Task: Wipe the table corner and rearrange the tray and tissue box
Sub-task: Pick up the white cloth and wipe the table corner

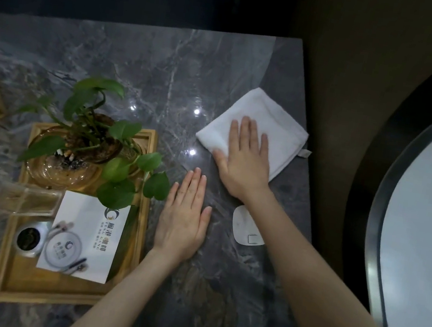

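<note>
At the right of centre, right hand (246,162): flat, fingers spread, palm pressing a folded white cloth (257,130) onto the grey marble table (145,67) near its right edge; clamped on nothing.
Left hand (184,215): lies flat on the bare table, fingers together, just right of the tray, holding nothing.
Tray (61,291): wooden, lower left of the frame; carries a potted plant (89,115), a glass ashtray (61,167), a printed card (84,236), a small dark cup (28,239).
Tissue box: cannot tell which object it is.
White tag (244,224): on the table beside the right forearm.
</note>
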Available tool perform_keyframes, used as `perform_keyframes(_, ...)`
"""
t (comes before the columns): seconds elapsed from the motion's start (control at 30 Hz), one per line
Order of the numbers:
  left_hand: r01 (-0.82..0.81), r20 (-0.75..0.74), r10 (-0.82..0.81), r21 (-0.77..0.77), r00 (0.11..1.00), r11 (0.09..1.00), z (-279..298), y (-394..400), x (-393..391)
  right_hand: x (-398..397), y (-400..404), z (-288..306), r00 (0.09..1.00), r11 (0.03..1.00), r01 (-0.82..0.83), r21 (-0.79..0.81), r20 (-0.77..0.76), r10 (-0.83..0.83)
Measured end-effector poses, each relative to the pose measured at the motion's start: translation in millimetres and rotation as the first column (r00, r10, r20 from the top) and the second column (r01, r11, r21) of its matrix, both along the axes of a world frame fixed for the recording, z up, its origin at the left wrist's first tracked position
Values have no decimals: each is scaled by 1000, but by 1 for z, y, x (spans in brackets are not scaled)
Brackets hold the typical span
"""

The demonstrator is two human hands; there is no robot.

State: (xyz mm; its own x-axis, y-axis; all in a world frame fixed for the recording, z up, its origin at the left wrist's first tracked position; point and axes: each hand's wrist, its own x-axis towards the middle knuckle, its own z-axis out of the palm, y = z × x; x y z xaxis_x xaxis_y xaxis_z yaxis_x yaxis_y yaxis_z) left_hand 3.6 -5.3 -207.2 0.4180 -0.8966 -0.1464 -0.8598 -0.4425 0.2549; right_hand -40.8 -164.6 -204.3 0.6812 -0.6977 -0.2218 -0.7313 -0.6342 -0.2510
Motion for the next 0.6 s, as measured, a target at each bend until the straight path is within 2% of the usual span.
perform_keyframes(0.2, -75, -27, 76, 10, 997, 997, 3, 0, -2, -48, 29, 0, 993, 993, -116, -26, -20, 116)
perform_keyframes(0.4, -74, -19, 75, 9, 997, 997, 1, -1, -2, -69, 15, -1, 1000, 1000, -23, 21, -5, 23)
perform_keyframes(0.6, -76, 3, 76, -11, 997, 997, 2, -2, -3, -40, -36, 2, 998, 998, 46, 39, -52, -44)
